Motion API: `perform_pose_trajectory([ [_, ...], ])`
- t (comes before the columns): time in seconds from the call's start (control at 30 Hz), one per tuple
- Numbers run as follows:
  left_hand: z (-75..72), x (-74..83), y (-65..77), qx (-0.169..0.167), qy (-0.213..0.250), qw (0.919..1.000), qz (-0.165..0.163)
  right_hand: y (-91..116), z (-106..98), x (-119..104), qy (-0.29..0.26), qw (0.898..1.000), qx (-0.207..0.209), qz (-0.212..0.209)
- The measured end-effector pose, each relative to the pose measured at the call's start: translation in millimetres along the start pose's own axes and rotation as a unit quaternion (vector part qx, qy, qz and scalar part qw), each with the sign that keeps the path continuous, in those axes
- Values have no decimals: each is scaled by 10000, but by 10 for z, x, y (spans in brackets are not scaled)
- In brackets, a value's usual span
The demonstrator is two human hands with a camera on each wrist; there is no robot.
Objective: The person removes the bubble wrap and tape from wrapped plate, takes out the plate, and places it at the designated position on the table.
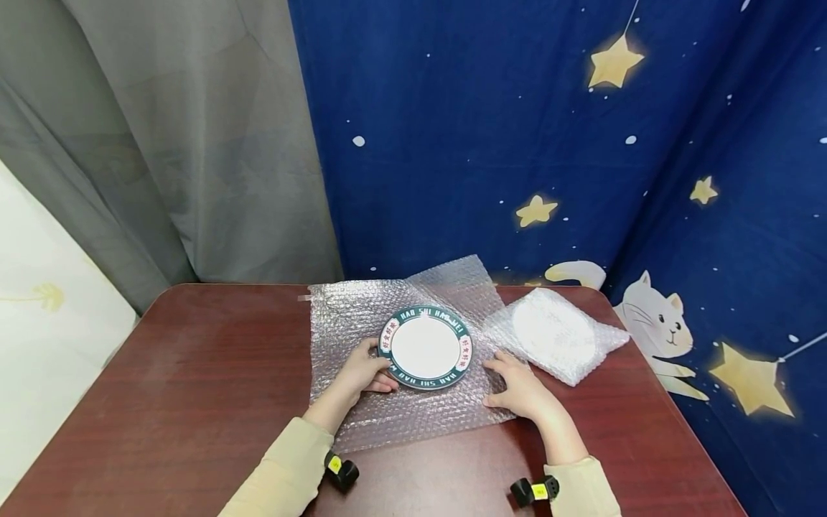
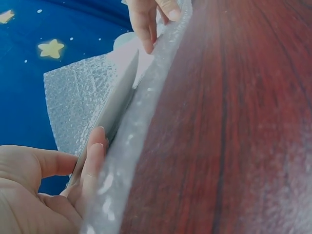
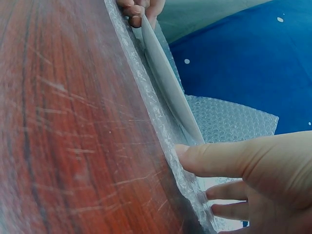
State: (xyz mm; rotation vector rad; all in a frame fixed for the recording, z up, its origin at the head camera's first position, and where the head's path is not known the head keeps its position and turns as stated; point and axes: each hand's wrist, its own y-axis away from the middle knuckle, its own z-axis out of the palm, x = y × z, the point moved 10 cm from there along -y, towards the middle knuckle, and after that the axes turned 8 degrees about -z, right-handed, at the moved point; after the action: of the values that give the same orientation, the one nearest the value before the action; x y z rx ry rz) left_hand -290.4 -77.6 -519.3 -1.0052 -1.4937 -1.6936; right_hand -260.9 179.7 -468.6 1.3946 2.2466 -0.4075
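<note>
Plate: white centre, dark green lettered rim, face up over a spread bubble-wrap sheet, right of the sheet's middle. Round, so no long axis to line up with.

Left grip grasps the plate's left edge, thumb to one side, fingers tucked beneath. That edge looks slightly raised; how far, cannot tell.

Right grip just right of the plate, not touching it. Thumb and fingers spread, resting at the sheet's right part near its border; nothing pinched, as far as the views show.

Key relation, my reading: plate lies between the two, directly right of the left grip and left of the right grip. Left is the nearer, being in contact; a narrow strip of sheet separates plate from right fingertips.

Farther right: a bubble-wrapped bundle, round white shape inside, its left corner meeting the sheet.

All of it on a reddish-brown bench. Sheet's far corner shows above the back edge, against a blue star-print curtain; grey curtain leftward.
</note>
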Motion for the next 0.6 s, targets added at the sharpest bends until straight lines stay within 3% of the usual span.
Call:
perform_pose_trajectory([
  [0.6,-55,16,37,-71,438,9988,230,16,-16,-18,-83,9999,77,-91],
])
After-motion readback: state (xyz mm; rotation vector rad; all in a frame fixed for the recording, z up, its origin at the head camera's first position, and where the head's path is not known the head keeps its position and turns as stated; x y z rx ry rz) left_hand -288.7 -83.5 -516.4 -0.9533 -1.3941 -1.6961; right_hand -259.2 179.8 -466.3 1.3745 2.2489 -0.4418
